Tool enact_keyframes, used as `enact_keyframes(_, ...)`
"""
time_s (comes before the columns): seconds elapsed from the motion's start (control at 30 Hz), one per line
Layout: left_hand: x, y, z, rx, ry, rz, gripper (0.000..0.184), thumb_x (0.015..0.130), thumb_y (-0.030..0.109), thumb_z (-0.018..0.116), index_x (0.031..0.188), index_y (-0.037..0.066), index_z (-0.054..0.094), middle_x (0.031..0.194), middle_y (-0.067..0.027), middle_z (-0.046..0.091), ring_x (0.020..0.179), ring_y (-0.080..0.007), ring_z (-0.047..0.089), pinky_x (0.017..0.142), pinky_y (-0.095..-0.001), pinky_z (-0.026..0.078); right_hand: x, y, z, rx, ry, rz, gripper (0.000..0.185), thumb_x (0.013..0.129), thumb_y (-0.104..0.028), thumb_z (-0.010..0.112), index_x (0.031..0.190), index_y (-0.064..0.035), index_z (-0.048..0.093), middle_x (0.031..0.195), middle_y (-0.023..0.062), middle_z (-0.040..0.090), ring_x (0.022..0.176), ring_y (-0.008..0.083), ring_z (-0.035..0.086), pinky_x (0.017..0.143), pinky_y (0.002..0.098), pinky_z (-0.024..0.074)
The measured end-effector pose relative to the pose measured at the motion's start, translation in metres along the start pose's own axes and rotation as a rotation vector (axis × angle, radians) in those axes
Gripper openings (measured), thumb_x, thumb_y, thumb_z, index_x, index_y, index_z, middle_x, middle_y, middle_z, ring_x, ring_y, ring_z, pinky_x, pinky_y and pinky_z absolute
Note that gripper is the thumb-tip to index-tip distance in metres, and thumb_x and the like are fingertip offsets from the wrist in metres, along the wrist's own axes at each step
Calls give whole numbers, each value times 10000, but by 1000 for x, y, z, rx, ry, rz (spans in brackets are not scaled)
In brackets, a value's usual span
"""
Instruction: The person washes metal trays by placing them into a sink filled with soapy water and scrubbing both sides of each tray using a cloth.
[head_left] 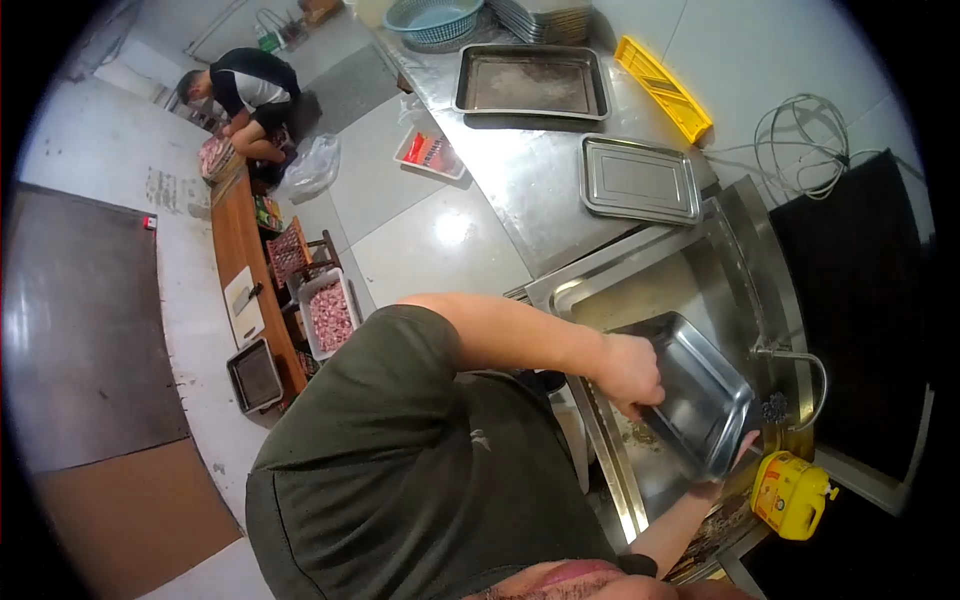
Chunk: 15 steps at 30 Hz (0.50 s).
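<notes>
A deep rectangular stainless steel pan [700,385] is held tilted over the metal sink [640,280]. My left hand [630,375] is closed on its near upper rim, fingers curled over the edge. At the lower corner, my right hand [728,470] supports the pan; part of that hand is hidden behind it. A curved faucet [815,385] rises from the sink's far side, close to the pan. Beside the faucet base lies a dark scrubber-like clump [774,406]. Near my right hand stands a yellow jug [790,495] with a pump-like top.
A steel counter [510,190] adjoins the sink, bearing a dark tray [530,82], a metal lid [640,180], a yellow slicer [662,88] and a blue basket [432,18]. Behind me are a tub of meat pieces [330,315], a wooden bench [240,230] and a crouching person [245,95].
</notes>
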<state>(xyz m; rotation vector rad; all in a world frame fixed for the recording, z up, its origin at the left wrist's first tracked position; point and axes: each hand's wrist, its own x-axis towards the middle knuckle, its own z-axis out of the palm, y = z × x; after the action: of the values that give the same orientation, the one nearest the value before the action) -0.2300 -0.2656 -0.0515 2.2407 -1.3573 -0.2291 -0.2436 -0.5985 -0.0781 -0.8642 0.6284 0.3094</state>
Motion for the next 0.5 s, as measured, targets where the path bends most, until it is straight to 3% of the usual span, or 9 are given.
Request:
enact_keyframes(0.07,-5,-7,5,64,-15,132,403,805,481,620,799,79,592,700,-90,656,662,-327,642,592,-441,504,6,8,-31,-74,-38,-61,805,903,-682,385,1439,-82,358,1511,102,300,1291,308,387,1097,455,299)
enact_keyframes(0.13,-14,-15,-3,146,-69,254,286,831,372,585,801,88,590,715,-68,665,672,-291,658,579,-417,512,-35,24,31,-270,175,-62,764,909,-639,427,1411,-63,404,1473,99,365,1309,279,364,1104,444,288)
enact_keyframes(0.2,-27,-31,3,196,-50,356,227,840,316,564,798,95,588,709,-62,662,678,-277,663,573,-406,512,-18,27,-1,-197,325,68,756,907,-630,444,1399,-56,424,1446,106,408,1280,297,414,1066,461,343)
enact_keyframes(0.23,-35,-40,-1,212,-49,395,202,841,295,555,799,101,586,706,-59,661,678,-271,665,566,-402,512,-15,36,-19,-188,212,13,668,894,-567,503,1337,-67,489,1376,109,486,1192,284,500,981,460,422)
enact_keyframes(0.33,-60,-69,-6,218,-48,515,157,838,265,550,801,116,582,711,-50,655,694,-257,666,573,-393,510,-34,60,5,-340,124,133,502,884,-438,567,1247,-92,548,1194,84,595,1033,263,584,862,412,487)
enact_keyframes(0.37,-68,-84,2,197,-37,543,160,834,276,563,801,120,579,721,-48,651,708,-257,662,593,-392,510,-38,71,19,-343,299,119,316,850,-298,605,1078,-80,598,933,42,616,853,232,595,768,339,499)
enact_keyframes(0.43,-82,-115,13,138,8,579,191,817,313,596,797,124,573,751,-44,638,745,-255,649,638,-393,503,-37,85,-11,-1432,171,-190,191,825,-259,637,815,-74,586,758,-21,522,706,142,522,642,282,449)
enact_keyframes(0.5,-98,-139,18,46,71,586,251,792,364,639,791,124,565,790,-42,620,791,-252,629,685,-399,490,-37,102,-11,-558,515,103,184,813,-269,632,763,-97,586,714,-12,525,644,125,520,575,300,414)
